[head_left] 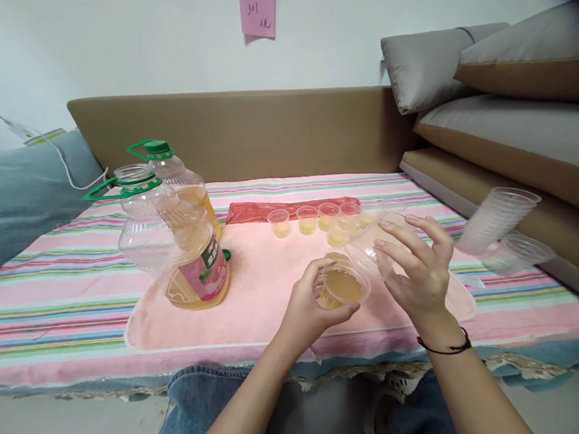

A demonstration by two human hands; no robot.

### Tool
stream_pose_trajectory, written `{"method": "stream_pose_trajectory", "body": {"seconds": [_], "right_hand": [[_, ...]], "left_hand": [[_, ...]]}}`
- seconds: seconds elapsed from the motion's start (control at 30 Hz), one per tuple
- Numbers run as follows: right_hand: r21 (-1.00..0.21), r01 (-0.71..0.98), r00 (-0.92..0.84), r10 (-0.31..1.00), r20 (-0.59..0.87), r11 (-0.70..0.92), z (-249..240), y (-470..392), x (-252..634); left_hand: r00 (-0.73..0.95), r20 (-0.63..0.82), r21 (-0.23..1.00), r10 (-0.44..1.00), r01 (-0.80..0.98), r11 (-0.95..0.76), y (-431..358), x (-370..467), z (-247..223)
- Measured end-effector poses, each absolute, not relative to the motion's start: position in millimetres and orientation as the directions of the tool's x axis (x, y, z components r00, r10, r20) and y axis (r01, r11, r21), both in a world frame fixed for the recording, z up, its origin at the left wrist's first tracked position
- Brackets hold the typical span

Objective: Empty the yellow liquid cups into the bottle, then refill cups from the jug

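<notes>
My left hand [316,295] is wrapped round a clear plastic cup [343,285] of yellowish liquid, tilted toward me. Just to its right, my right hand [418,260] grips another clear cup [371,240], tipped with its rim toward the first one. The liquid between them, if any, is too blurred to make out. Behind the hands, several small cups [308,220] with pale yellow liquid stand on a pink mat [259,279]. On the left stand an uncapped large bottle [201,274] and, behind it, a green-capped bottle [186,175], both holding yellow liquid.
Stacked clear cups [498,220] lie at the right, with another cup [515,253] beside them. A red plastic wrapper [252,212] lies behind the filled cups. Cushions [523,125] pile up on the right. A blue cover [27,191] is at the left.
</notes>
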State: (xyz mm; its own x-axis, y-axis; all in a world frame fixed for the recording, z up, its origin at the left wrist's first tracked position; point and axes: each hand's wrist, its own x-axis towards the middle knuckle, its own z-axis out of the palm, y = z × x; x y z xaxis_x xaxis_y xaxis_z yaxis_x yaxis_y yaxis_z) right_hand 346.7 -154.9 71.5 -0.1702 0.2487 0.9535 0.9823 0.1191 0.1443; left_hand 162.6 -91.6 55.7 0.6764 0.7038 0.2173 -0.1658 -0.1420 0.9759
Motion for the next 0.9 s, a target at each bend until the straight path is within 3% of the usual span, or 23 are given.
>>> {"method": "stream_pose_trajectory", "body": {"seconds": [0.6,0.9], "right_hand": [[-0.04,0.993,0.004,0.32,0.947,0.109,63.1,-163.1,357.9],[0.233,0.964,-0.26,0.282,0.924,0.126,88.4,-176.2,342.7]], "left_hand": [[0.678,0.165,0.985,0.716,-0.075,-0.156,-88.9,163.2,57.4],[0.702,0.201,0.979,0.684,-0.123,-0.161,-96.6,169.7,59.0]]}}
